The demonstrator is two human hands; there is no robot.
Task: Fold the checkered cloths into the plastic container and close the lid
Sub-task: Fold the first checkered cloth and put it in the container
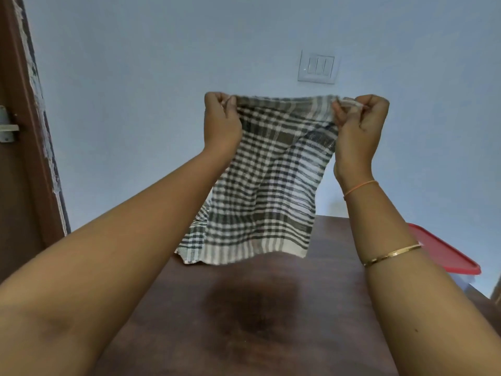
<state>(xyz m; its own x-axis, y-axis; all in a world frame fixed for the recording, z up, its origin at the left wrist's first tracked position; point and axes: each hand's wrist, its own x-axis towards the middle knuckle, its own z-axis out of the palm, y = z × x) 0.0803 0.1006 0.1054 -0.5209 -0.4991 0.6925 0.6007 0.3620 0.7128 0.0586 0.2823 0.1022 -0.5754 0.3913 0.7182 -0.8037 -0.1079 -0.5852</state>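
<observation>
Mostly screened by the held checkered cloth [265, 180], down and left of the pinch of the left hand [221, 120]: a second checkered cloth [193, 240] on the table [244, 321], only its near corner showing. Well below and right of the grip of the right hand [357, 123], half covered by that forearm: red lid [444, 251] and a sliver of clear container [467, 280], contents out of sight. Above the grips, too blurred to count: rockers on the wall switch plate [318, 67].
</observation>
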